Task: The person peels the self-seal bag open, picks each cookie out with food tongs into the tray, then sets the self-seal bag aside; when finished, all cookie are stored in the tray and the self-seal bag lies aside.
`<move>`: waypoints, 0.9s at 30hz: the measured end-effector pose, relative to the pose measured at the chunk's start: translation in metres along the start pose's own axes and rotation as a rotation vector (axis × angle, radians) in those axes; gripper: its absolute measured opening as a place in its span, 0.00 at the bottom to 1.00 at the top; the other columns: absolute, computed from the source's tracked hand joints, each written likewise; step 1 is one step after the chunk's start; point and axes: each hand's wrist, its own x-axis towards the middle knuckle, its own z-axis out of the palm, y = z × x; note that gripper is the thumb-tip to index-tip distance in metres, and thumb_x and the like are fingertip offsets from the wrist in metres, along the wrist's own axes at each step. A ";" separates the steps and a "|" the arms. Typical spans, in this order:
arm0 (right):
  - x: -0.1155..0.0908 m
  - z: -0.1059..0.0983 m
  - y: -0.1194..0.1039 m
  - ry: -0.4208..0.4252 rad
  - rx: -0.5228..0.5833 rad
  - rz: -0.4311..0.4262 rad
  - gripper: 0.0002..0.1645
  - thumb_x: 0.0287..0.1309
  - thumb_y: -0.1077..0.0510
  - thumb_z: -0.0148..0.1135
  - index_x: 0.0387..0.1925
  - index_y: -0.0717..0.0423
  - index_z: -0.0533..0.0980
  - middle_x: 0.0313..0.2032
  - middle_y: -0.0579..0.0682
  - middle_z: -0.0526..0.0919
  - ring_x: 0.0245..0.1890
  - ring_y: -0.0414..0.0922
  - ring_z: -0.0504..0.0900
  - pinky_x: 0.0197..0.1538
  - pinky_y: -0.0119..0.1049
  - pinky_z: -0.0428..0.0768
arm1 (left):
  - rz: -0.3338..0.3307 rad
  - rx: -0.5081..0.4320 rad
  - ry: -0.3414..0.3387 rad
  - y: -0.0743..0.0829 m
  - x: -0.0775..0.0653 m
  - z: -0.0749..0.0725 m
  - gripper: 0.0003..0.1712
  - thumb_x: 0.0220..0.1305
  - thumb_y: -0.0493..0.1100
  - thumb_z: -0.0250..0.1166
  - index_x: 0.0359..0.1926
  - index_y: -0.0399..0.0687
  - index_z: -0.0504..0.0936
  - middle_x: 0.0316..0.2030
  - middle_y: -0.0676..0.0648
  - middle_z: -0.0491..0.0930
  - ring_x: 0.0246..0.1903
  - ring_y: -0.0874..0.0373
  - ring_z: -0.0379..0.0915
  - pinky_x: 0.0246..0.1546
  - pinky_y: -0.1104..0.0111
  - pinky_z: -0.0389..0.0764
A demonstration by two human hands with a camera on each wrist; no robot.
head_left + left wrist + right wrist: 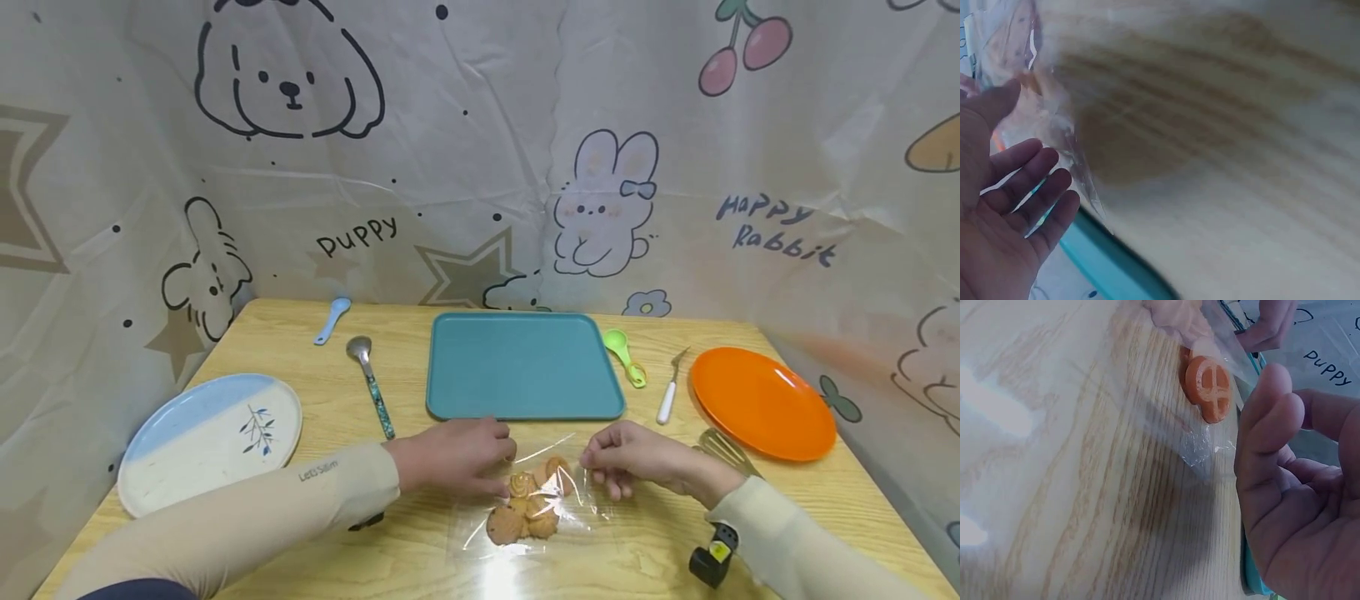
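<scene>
A clear plastic bag (480,542) lies on the wooden table in front of the person, with several golden-brown cookies (506,525) inside it. At the bag's right edge, the thumb and index finger of the right hand (637,458) come together and appear to pinch the thin film. The left hand (461,458) is over the bag's upper left part, its thumb close to the cookies. In the left wrist view, that hand's fingers (1047,181) are spread and loosely straight beside the film. An orange-brown cookie (1210,387) shows through the bag in the right wrist view.
Behind the hands lies a teal tray (525,367). Left of it are a blue spoon (333,319), a metal spoon (371,375) and an oval plate (210,442). Rightward are green measuring spoons (622,354), a white-handled fork (670,396), an orange plate (761,404) and a slotted utensil (727,450).
</scene>
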 end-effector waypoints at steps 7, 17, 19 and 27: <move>0.001 -0.001 0.003 -0.008 0.007 0.006 0.18 0.66 0.56 0.57 0.38 0.72 0.74 0.25 0.45 0.80 0.18 0.33 0.78 0.23 0.24 0.76 | 0.005 -0.014 0.012 -0.002 0.000 0.007 0.11 0.66 0.55 0.60 0.31 0.59 0.71 0.28 0.60 0.67 0.30 0.65 0.63 0.30 0.74 0.66; 0.001 0.000 0.004 -0.030 0.004 -0.013 0.17 0.66 0.58 0.56 0.37 0.73 0.74 0.25 0.45 0.80 0.18 0.33 0.77 0.23 0.24 0.77 | 0.037 0.000 0.071 -0.001 0.003 0.008 0.08 0.66 0.47 0.61 0.29 0.59 0.75 0.26 0.61 0.71 0.29 0.67 0.67 0.31 0.76 0.69; 0.001 0.000 0.005 -0.030 0.001 -0.015 0.17 0.66 0.58 0.56 0.38 0.75 0.74 0.25 0.45 0.80 0.18 0.33 0.78 0.23 0.24 0.77 | 0.028 -0.016 0.083 0.000 0.002 0.005 0.08 0.65 0.45 0.62 0.28 0.58 0.75 0.26 0.60 0.72 0.28 0.67 0.67 0.29 0.77 0.69; 0.000 -0.005 0.005 -0.023 -0.003 -0.009 0.19 0.68 0.56 0.55 0.40 0.74 0.73 0.26 0.45 0.80 0.19 0.33 0.77 0.24 0.25 0.77 | -0.021 -0.064 0.128 0.000 -0.001 -0.006 0.09 0.67 0.41 0.61 0.28 0.56 0.75 0.25 0.59 0.72 0.26 0.68 0.65 0.25 0.79 0.68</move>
